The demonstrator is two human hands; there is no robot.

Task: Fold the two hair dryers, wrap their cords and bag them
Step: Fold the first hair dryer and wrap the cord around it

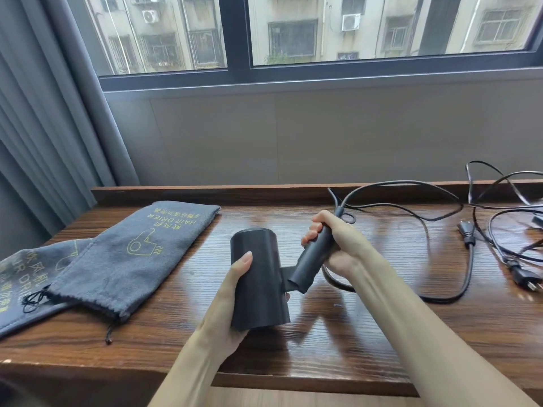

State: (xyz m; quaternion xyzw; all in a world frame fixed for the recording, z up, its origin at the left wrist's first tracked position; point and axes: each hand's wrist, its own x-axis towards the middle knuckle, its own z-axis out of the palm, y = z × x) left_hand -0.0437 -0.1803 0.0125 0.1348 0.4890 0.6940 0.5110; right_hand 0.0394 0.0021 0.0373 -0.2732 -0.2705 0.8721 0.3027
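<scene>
A black hair dryer [260,277] is held above the wooden table [323,333]. My left hand [229,304] grips its round barrel from the left. My right hand [335,242] grips the handle [314,259], which slants up and away from the barrel at its hinge. The dryer's black cord [411,212] runs from the handle end in loops across the table to a plug [467,233]. Two grey drawstring bags lie at the left: one [132,259] with a yellow dryer print on top, the other [20,289] partly under it. The second dryer is out of sight.
A second tangle of black cord [505,230] with its plug [526,280] lies at the far right edge. A raised wooden lip [205,190] runs along the table's back, under a grey wall and window. A grey curtain [44,127] hangs at the left.
</scene>
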